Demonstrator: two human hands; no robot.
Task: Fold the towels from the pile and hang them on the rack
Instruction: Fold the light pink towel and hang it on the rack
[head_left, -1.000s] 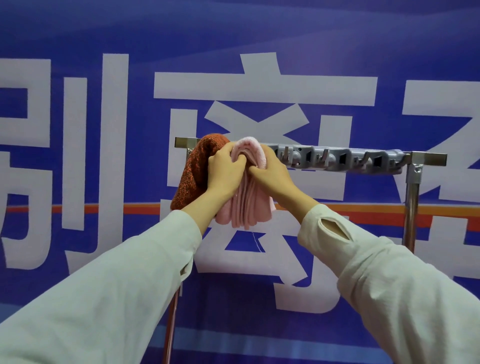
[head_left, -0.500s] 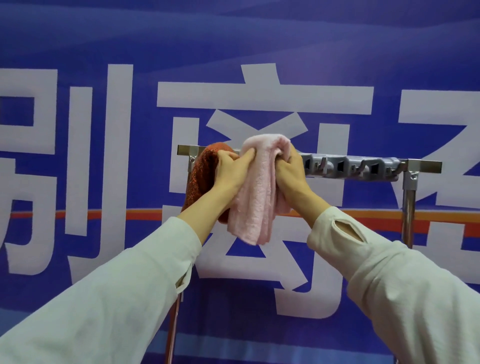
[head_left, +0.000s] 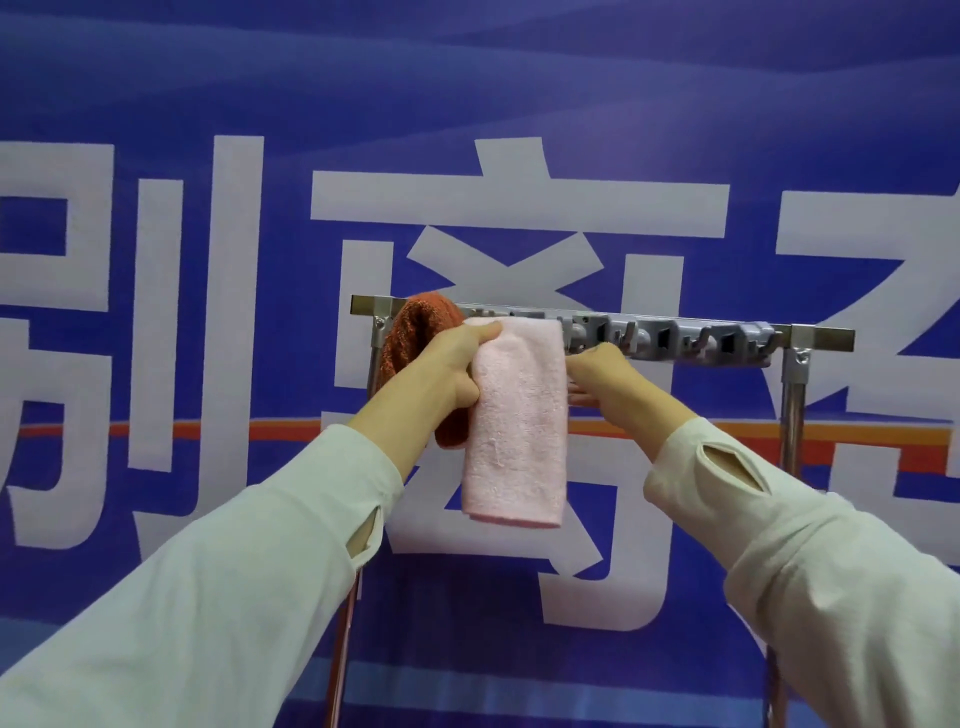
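Left hand (head_left: 448, 370): clamped on the upper left corner of the pink towel (head_left: 511, 431), thumb laid over the top fold, fingers (head_left: 464, 397) curled round the left edge.
Right hand (head_left: 621, 382): at the towel's right edge, thumb uppermost, fingers (head_left: 581, 400) pointing left, tips hidden behind the cloth; grip or mere touch not determinable.
Pink towel: between the two hands, draped over the rack bar (head_left: 823, 336), front flap hanging flat and straight to below wrist level.
Rust towel (head_left: 415, 332): behind and just left of the left hand, bunched over the same bar, lower end showing under the left wrist, right beside the pink towel.
Hook strip (head_left: 680, 340): grey, along the bar, beyond the right hand and off to its right.
Rack post (head_left: 792, 405): upright metal tube, well right of the right hand.
Sleeves (head_left: 208, 597): pale, long, a slit at each cuff.
Banner (head_left: 156, 312): blue, large white characters, orange stripe, behind both hands.
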